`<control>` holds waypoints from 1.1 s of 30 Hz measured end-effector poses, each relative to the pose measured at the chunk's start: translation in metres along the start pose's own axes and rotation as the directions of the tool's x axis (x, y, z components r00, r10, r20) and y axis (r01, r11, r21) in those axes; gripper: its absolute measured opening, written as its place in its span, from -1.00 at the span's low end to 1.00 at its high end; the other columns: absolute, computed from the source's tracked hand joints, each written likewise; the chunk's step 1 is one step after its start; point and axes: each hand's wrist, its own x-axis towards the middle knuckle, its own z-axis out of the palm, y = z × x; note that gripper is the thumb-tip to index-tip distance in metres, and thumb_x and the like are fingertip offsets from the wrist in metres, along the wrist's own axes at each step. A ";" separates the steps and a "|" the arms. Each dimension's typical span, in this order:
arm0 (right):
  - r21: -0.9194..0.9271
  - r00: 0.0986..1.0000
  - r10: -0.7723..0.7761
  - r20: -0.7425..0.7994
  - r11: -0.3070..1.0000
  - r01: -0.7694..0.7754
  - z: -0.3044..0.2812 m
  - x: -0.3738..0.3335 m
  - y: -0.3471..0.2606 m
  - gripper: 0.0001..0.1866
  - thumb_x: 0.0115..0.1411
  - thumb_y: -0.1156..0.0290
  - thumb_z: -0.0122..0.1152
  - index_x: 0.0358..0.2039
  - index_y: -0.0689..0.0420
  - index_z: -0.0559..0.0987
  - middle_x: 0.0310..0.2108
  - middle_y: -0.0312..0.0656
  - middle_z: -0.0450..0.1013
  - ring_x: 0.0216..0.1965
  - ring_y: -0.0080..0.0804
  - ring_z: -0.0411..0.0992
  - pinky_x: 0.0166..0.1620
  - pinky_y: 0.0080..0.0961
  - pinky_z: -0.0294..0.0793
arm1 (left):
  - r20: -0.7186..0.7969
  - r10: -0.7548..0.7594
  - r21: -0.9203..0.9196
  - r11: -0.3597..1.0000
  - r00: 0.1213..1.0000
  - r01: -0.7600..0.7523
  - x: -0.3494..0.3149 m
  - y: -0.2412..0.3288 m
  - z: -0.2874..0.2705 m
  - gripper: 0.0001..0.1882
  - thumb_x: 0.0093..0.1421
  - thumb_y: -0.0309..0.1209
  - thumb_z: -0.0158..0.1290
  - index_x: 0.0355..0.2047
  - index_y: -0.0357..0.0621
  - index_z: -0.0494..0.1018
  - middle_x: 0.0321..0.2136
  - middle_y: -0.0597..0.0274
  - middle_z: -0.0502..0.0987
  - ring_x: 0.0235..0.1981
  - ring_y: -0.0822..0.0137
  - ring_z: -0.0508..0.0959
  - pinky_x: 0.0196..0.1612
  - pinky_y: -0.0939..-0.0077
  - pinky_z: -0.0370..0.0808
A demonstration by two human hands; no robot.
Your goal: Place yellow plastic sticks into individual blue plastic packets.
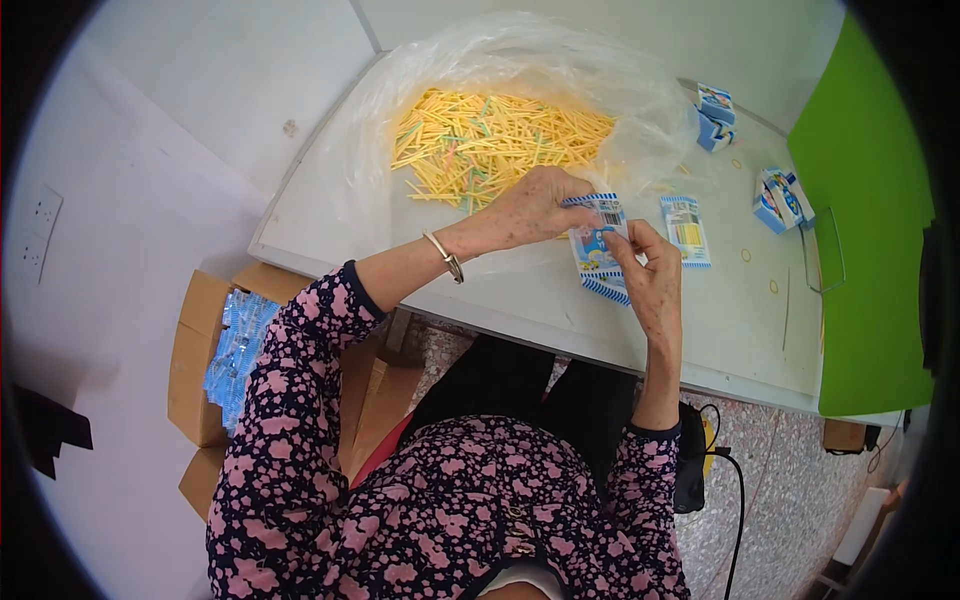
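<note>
Above the near part of the table, my left hand [540, 205] pinches the upper left of a small blue-and-white packet [590, 262]. My right hand [652, 280] is closed on its right side, thumb across the front. A striped lower edge sticks out below, and I cannot tell whether it is a fold or a second packet. Beyond my right hand lies another blue-and-white packet [686, 232] with yellow showing in its middle. Past my left hand, many thin yellow sticks [500, 140], a few green or pink, are heaped on a clear plastic bag [365, 165].
Small blue-and-white boxes [714, 118] stand at the back right, with more boxes [782, 200] by a green panel [870, 220]. Rubber bands lie on the white table [740, 330]. A cardboard carton [195, 335] at lower left holds several blue packets [238, 340]. A black cable [740, 490] hangs at right.
</note>
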 end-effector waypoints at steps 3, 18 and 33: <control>0.113 0.998 0.050 0.033 0.992 -0.053 0.012 0.004 -0.008 -0.83 0.13 0.41 0.14 -0.44 0.29 0.52 -0.63 -0.38 0.38 -0.54 -0.73 0.24 -0.47 -0.70 0.25 | -0.034 -0.038 0.056 0.998 0.999 0.040 -0.010 -0.002 -0.008 -0.76 0.07 -0.30 0.09 -0.34 -0.23 0.52 -0.56 0.13 0.54 -0.54 0.39 0.48 -0.39 0.53 0.39; 0.161 0.997 0.006 0.078 0.987 -0.019 0.021 0.032 -0.025 -0.79 0.16 0.37 0.12 -0.42 0.29 0.52 -0.61 -0.40 0.41 -0.57 -0.78 0.25 -0.51 -0.76 0.21 | -0.201 0.070 0.106 0.993 0.977 -0.050 -0.009 -0.014 -0.031 -0.76 0.04 -0.31 0.10 -0.53 -0.30 0.50 -0.71 0.03 0.43 -0.69 0.29 0.38 -0.54 0.43 0.32; 0.205 0.938 -0.150 0.311 0.975 0.088 0.070 0.005 -0.011 -0.80 0.12 0.42 0.12 -0.51 0.32 0.45 -0.68 -0.34 0.24 -0.60 -0.64 0.14 -0.52 -0.61 0.12 | 0.253 0.082 0.923 0.279 0.964 -0.266 -0.069 -0.087 -0.124 -0.58 -0.14 -0.38 0.11 -0.18 -0.08 0.39 -0.25 0.19 0.36 -0.13 0.21 0.33 -0.07 0.29 0.27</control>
